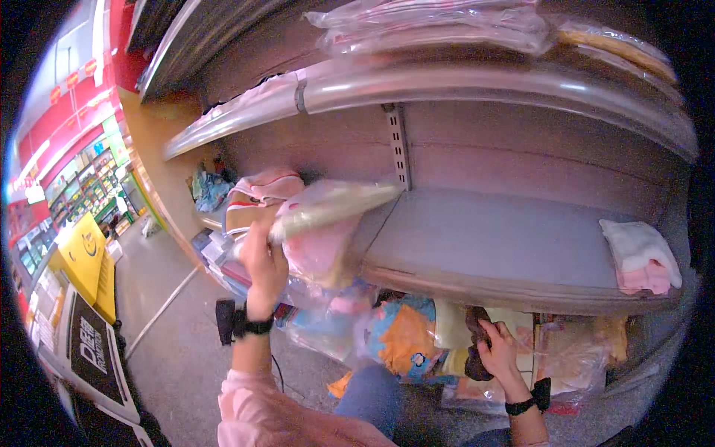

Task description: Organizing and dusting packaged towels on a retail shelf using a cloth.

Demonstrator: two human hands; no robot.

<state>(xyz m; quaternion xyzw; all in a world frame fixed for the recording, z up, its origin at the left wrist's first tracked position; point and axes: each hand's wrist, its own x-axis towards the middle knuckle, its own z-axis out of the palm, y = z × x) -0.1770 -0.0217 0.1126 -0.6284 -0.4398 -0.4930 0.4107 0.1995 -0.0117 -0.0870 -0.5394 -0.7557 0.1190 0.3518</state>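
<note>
My left hand grips the near end of a pale, plastic-wrapped package, blurred and tilted above the left part of the middle shelf. Beneath it a pink item in clear plastic lies at the shelf's front edge, and beside that are folded pink and brown textiles. Low on the right, my right hand holds a crumpled dark brown cloth in front of the bottom shelf. Next to it hangs an orange and blue cloth with a small flower-like patch.
A folded white and pink textile sits at the right end of the middle shelf. Above, an upper shelf's rounded front edge carries bagged textiles. Clear-bagged goods fill the lower right. A dark sign stands at left.
</note>
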